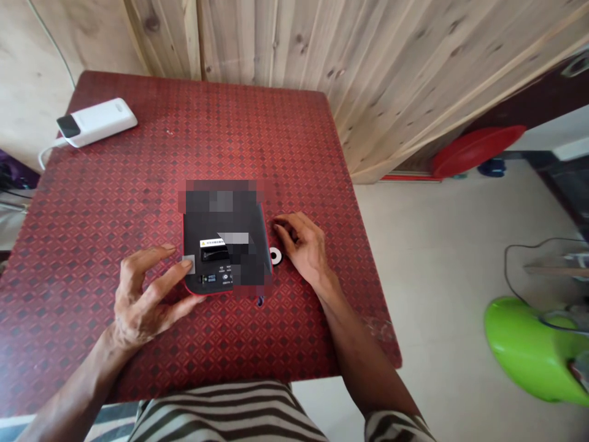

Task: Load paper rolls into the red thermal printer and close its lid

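A black box-shaped device with a red rim (216,221) lies on the table, its panel of small sockets, a dark recess and a white warning label facing up. Parts of it are blurred into blocks. My left hand (145,291) holds its left near corner, with a fingertip on a small grey patch (189,264) and the thumb at the near edge. Just right of the device, my right hand (301,242) has its fingers curled together near the table; whatever they may hold is hidden. Between that hand and the device sits a small white-and-black ring (275,256).
The table (257,135) has a red patterned cover. A white power bank (103,121) with a cable lies at its far left. Wooden panelling (285,43) stands behind. On the floor at right are a green plastic stool (529,350) and a red basin (478,150).
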A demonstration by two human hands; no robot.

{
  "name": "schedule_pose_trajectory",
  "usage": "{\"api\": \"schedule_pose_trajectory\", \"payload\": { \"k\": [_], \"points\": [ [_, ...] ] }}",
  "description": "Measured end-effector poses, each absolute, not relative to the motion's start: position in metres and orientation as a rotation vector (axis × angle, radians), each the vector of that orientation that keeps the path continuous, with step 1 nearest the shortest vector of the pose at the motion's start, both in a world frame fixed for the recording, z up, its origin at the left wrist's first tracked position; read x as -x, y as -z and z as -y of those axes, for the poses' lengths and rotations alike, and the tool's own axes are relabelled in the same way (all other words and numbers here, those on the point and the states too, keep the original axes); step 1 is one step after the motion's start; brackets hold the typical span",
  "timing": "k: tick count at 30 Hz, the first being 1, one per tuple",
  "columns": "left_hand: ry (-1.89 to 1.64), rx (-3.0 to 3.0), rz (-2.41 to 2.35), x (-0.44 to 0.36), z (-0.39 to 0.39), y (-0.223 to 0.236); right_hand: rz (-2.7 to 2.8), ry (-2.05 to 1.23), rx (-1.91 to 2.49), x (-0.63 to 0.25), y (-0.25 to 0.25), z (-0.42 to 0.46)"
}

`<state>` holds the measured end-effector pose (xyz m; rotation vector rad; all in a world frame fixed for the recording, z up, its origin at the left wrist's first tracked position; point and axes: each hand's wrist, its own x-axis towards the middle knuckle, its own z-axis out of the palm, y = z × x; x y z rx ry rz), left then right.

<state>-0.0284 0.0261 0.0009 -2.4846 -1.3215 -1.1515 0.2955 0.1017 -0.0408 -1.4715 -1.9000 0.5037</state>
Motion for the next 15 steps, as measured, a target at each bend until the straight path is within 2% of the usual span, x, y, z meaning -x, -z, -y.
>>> {"api": "schedule_pose_trajectory", "payload": {
  "k": [9, 15],
  "points": [
    [1.241, 2.545, 1.448, 0.0238, -0.0272, -0.0020, 1.896, -0.498, 1.473, -0.2952, 0.0397, -0.1017],
    [1.312, 2.641, 1.353, 0.0242, -0.0338, -0.0044, 1.881, -0.487, 1.466, -0.2953, 0.0439, -0.1024]
  ]
}}
